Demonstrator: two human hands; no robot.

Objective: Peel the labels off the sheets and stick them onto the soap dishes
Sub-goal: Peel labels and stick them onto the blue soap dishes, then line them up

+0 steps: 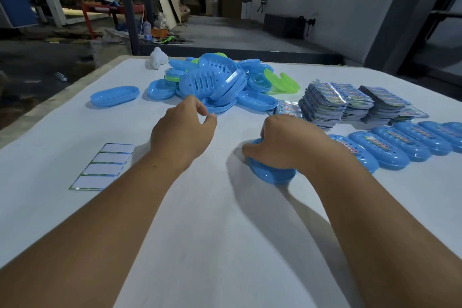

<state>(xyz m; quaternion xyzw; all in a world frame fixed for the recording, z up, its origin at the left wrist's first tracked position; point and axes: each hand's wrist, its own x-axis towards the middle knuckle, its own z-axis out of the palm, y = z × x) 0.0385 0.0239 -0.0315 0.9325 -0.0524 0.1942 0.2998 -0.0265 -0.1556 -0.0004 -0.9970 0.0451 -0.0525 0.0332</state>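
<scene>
We take the heap of blue soap dishes (215, 82) at the far middle of the white table (225, 232) as our landmark. Just nearer than the heap, our left hand (183, 132) hovers above the table with fingers loosely curled, thumb and forefinger close together; we cannot tell whether anything is pinched between them. Nearer still and to the right of the heap, our right hand (287, 142) grips a blue soap dish (272, 172) from above, fingers curled round its far edge, the dish resting on the table. Right of the heap stand stacks of label sheets (347, 102), and nearer than those runs a row of labelled dishes (400, 142). Left of the heap and nearer to us lies a peeled backing sheet (103, 166), flat on the table.
</scene>
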